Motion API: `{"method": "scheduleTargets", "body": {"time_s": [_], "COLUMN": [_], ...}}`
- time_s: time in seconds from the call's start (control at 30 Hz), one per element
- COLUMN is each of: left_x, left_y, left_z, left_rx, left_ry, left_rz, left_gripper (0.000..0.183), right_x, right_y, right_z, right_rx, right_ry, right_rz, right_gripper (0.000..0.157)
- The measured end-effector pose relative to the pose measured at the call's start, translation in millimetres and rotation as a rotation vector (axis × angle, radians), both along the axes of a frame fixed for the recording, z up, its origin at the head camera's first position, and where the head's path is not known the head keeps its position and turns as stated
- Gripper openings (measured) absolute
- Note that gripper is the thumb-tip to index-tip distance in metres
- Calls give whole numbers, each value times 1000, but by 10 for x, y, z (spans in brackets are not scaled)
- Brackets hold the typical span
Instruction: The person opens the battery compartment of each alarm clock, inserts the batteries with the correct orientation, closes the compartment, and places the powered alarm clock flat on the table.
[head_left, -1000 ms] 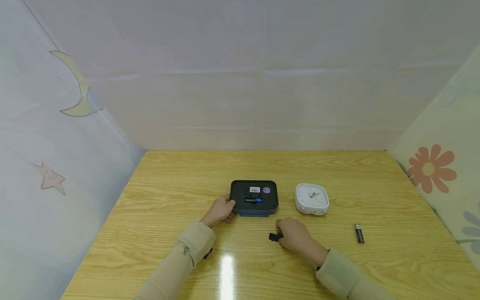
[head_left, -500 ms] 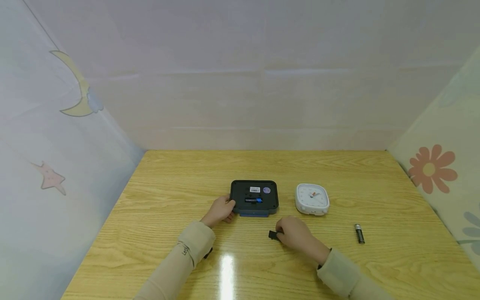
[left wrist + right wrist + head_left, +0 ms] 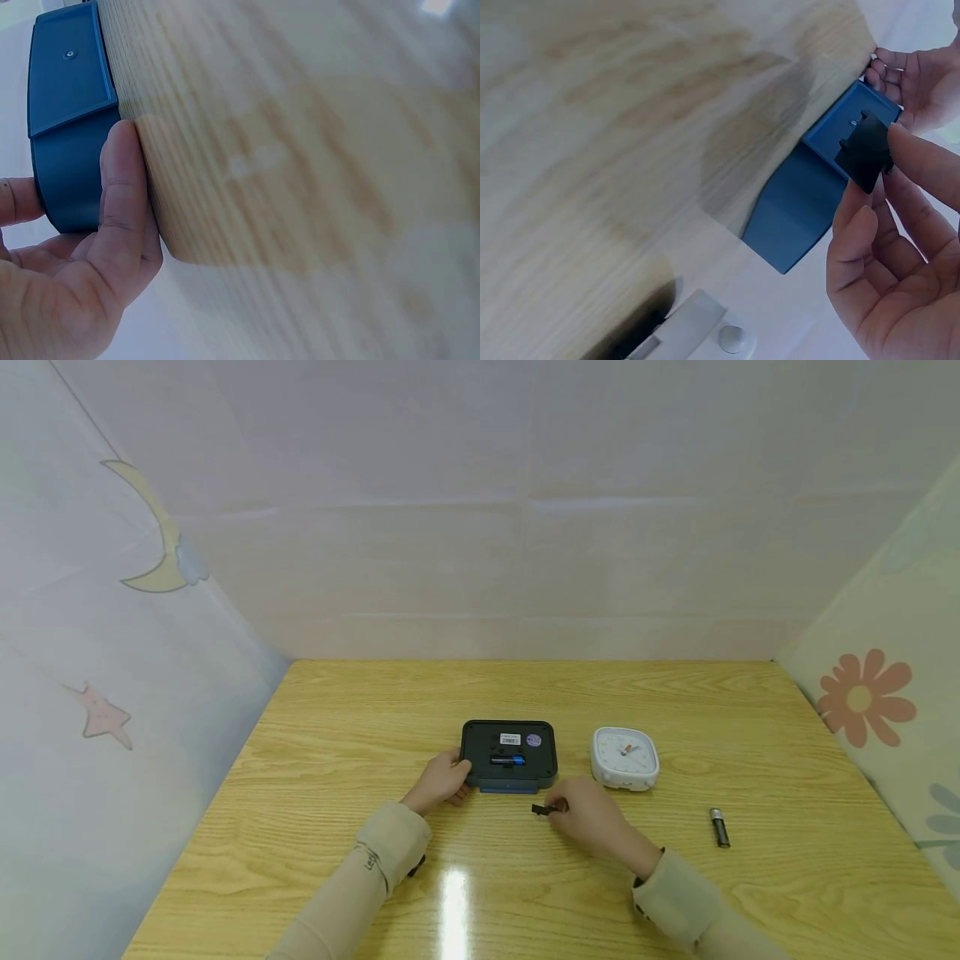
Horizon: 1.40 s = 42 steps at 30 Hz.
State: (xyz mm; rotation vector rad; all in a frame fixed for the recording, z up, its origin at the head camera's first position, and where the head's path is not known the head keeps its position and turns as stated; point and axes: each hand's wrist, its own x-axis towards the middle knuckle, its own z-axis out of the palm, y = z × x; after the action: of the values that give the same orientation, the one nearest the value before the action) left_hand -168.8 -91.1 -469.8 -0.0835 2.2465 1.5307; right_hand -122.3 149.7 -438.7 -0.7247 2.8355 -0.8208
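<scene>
A dark blue-black rectangular device lies on the table with its back upward. A blue-ended battery shows in the slot in its back. At the device's left front corner, my left hand grips it, thumb on top and fingers along the side; the left wrist view shows those fingers against the blue casing. My right hand pinches a small black battery cover between thumb and fingers. The cover's little tabs show in the right wrist view. It is close in front of the device's near right corner.
A white alarm clock stands right of the device, just beyond my right hand. Farther right lies a loose battery on the wooden table. Printed cloth hangs behind and at both sides.
My right hand has moved away from me and slightly left with the battery cover, nearer to the device, and the cover has tilted. The left hand and the device have stayed put.
</scene>
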Motion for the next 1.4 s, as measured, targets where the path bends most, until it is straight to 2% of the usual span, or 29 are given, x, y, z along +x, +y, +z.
{"method": "scheduleTargets", "body": {"time_s": [0.37, 0.67, 0.93, 1.4], "left_x": [-1, 7, -2, -4], "left_y": [5, 12, 15, 16], "left_z": [-6, 6, 8, 11], "left_rx": [-4, -6, -5, -16], "left_ry": [0, 2, -2, 11], "left_rz": [-1, 0, 7, 5], "left_gripper": [46, 45, 44, 41], "right_x": [-111, -200, -264, -407], "right_y": [-126, -237, -297, -446], "right_z": [120, 200, 190, 147], "right_rx": [-61, -69, -64, 0], "right_ry": [46, 27, 28, 117], "right_rz": [-22, -66, -89, -60], "right_gripper": [10, 11, 11, 11]}}
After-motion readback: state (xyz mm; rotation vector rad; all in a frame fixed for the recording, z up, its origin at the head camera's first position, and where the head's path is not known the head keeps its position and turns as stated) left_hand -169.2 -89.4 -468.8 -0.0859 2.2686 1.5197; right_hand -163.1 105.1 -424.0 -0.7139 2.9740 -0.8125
